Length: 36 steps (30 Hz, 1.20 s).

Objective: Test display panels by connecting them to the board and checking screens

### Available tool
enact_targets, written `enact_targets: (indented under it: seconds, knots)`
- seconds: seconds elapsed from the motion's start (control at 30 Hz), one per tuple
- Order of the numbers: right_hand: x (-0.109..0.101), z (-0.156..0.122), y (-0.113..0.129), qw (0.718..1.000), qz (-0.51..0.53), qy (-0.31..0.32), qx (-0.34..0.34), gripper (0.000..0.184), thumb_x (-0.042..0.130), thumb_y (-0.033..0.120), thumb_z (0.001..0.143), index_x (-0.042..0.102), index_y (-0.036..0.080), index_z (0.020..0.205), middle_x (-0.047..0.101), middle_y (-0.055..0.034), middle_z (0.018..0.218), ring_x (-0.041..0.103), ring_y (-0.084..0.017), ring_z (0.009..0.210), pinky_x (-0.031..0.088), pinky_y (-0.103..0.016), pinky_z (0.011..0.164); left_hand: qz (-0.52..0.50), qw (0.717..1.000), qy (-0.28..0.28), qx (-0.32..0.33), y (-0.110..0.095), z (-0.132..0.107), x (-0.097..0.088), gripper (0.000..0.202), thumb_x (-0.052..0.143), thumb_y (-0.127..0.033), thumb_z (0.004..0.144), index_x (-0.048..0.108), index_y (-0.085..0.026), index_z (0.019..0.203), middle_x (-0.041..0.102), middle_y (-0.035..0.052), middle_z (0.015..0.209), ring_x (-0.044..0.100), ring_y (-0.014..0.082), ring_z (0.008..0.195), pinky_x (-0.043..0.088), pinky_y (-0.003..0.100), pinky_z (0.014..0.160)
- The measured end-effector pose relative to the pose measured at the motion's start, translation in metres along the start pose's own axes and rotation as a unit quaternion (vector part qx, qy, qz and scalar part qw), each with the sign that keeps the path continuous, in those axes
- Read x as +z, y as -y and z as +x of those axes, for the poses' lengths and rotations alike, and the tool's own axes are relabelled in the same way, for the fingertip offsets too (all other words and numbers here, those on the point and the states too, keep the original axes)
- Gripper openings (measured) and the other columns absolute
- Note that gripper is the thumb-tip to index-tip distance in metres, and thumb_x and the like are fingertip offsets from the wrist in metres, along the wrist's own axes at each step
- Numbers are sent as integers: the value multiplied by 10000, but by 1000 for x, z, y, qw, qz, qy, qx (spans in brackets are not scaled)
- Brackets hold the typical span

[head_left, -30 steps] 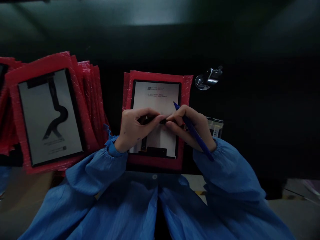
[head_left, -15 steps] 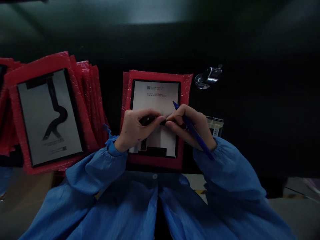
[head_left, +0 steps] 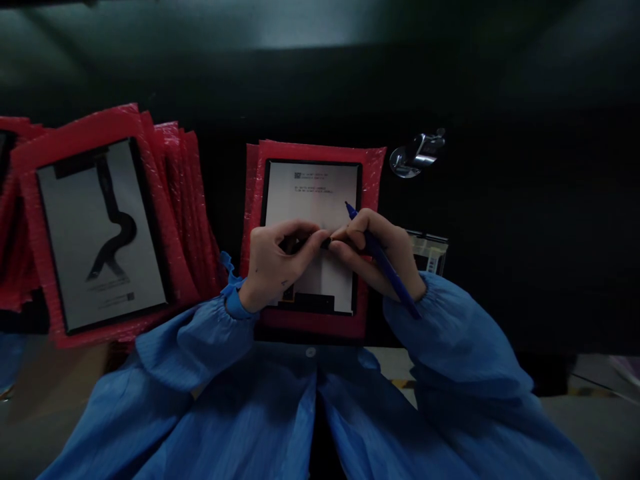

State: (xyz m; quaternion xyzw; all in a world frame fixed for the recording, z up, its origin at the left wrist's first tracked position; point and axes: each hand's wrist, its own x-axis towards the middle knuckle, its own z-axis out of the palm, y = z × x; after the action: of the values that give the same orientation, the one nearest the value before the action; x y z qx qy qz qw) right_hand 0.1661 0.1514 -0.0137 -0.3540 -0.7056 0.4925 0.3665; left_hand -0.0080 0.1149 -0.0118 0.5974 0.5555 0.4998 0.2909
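Note:
A grey display panel [head_left: 320, 200] with a black border lies on a red bubble-wrap sheet [head_left: 373, 167] in front of me. My left hand [head_left: 273, 263] and my right hand [head_left: 383, 250] meet over its middle. Both pinch a small black piece, probably the panel's flex cable [head_left: 325, 243]. A blue pen [head_left: 383, 260] is tucked between the fingers of my right hand, its tip pointing up to the left. Blue sleeves cover both arms.
On the left lies a second panel [head_left: 100, 233] with a curved black flex cable, on top of a pile of red bubble-wrap sheets [head_left: 175, 193]. A shiny metal object [head_left: 417, 157] sits at the back right. A small clear item [head_left: 430, 253] lies right of my right hand.
My left hand and sleeve have shifted slightly to the right. The pinch on the black piece is the same.

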Motion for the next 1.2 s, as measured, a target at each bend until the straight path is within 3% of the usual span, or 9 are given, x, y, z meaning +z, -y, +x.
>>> enact_targets:
  seconds: [0.4,0.57,0.73,0.83,0.93,1.0,1.07,1.13,1.2]
  knots:
    - [-1,1,4,999,-28,18,6,343,674,289,883,377,261,712,583,8,710,551,-161,618,461,-306,542,-20,999,24,-10,4,0,0,163,739,-309,840,749,-166,762,679,-2,626,547,86,506,412,205,470]
    - [7,-1,0,1000,13,-25,-8,371,656,224,817,318,253,667,523,16,645,516,-159,599,438,-306,545,-25,998,49,1,3,-1,4,237,717,-373,868,733,-165,756,635,-11,584,502,85,476,371,219,450]
    - [-1,2,-3,998,-22,-50,-29,327,689,331,876,413,244,724,635,-3,776,622,-175,703,502,-323,611,61,995,77,26,5,14,-16,315,591,-438,957,715,-185,814,670,15,691,545,116,551,402,257,544]
    - [-10,-4,4,972,-76,-190,-114,239,568,519,978,557,283,937,699,-51,1044,696,-261,1016,567,-400,751,242,970,18,11,12,26,-34,388,511,-457,986,649,-193,739,665,55,746,587,177,653,412,303,637]
    - [-6,-25,14,931,-130,-308,-148,214,426,456,1055,607,340,1062,728,-16,911,723,-221,809,565,-381,659,403,914,11,-41,19,31,-42,371,573,-488,938,631,-191,724,670,81,760,603,231,692,408,333,664]
    - [6,-44,18,946,-199,-228,-119,180,469,298,1052,630,334,1123,748,4,898,721,-198,739,582,-361,654,451,889,40,-66,23,29,-41,389,616,-532,901,650,-181,736,680,101,766,617,263,707,414,347,667]
    - [21,-61,18,954,-270,-99,-89,235,551,223,1007,622,282,1222,750,-44,1118,733,-244,992,615,-402,841,470,877,57,-77,25,27,-39,445,618,-585,881,664,-171,724,680,123,745,629,290,709,424,363,668]
    - [37,-73,14,947,-312,-21,-73,398,633,269,963,557,218,1350,647,-122,1359,607,-311,1282,539,-490,1062,481,871,60,-77,28,26,-37,514,586,-638,878,668,-162,701,664,139,702,635,310,696,432,378,660]
    - [50,-79,9,944,-322,-1,-70,602,681,352,929,451,183,1459,551,-162,1468,488,-337,1405,442,-551,1162,486,869,64,-72,30,26,-38,581,536,-684,880,658,-158,665,634,144,649,634,323,685,437,386,650]
